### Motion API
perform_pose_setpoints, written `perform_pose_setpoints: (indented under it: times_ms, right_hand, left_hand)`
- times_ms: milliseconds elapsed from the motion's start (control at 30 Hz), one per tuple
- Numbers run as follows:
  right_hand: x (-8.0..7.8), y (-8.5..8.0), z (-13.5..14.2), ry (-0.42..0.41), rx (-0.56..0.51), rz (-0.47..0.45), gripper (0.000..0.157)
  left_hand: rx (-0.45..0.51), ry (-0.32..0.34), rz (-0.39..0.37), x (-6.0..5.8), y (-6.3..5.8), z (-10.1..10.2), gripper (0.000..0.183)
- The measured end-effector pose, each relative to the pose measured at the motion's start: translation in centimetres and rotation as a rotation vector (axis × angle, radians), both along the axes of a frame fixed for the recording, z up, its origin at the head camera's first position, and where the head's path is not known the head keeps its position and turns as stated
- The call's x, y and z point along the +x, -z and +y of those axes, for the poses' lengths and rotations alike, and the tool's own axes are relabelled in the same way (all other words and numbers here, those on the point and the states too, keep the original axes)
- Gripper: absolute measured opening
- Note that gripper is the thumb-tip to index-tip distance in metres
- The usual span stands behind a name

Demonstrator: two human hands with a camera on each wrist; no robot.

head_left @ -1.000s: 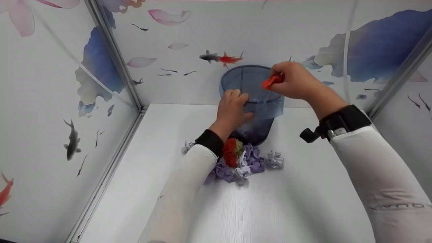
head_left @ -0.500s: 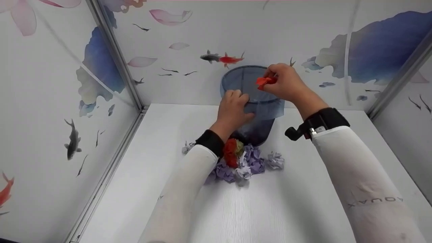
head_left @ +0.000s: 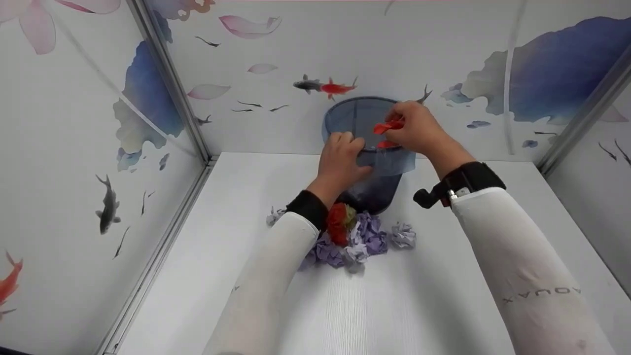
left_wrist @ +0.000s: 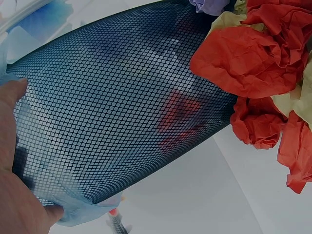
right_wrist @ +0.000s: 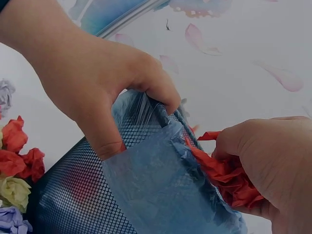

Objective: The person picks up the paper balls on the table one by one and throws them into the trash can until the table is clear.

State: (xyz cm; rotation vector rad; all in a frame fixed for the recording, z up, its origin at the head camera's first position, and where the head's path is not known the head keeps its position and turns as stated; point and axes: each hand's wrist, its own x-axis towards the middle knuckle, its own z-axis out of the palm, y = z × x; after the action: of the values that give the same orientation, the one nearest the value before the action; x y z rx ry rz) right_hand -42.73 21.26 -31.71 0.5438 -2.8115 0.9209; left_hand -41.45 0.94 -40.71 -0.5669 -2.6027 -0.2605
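A dark mesh wastebasket, lined with a thin blue plastic bag, stands against the back wall. My left hand grips its near rim, fingers over the edge and thumb on the outside. In the right wrist view that thumb presses beside the folded-over bag. Above the right side of the opening, my right hand pinches a crumpled red paper, whose ends stick out past the fingers. Through the mesh, a blurred red patch shows inside the wastebasket.
In front of the wastebasket lies a pile of crumpled paper: red balls, purple balls and a yellowish one. One pale lilac ball sits apart on the right. Patterned panels enclose the white table at the back and sides.
My right hand has moved left and slightly down over the opening with the red paper, which now sits lower at the rim. The left hand has stayed on the rim.
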Motion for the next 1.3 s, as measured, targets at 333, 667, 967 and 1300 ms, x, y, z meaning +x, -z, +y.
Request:
perform_pose_setpoints:
  times_ms: [333,667,967,1300]
  right_hand:
    - [0.1,1.0,-0.2,-0.02,0.033,0.059,0.027]
    - [0.5,1.4,0.3,-0.074,0.043,0.103,0.025]
    - [2.5,1.5,1.5,-0.127,0.01,0.201,0.02]
    - [6.6,4.3,3.4,-0.092,-0.087,0.396,0.013]
  left_hand:
    - [-0.009,0.004,-0.003,0.0,-0.1,0.0,0.048]
    - [-0.022,-0.004,0.002,0.1,0.0,-0.1,0.049]
    - [-0.009,-0.002,-0.001,0.0,-0.1,-0.1,0.047]
    - [0.002,-0.002,-0.012,-0.1,0.0,0.0,0.048]
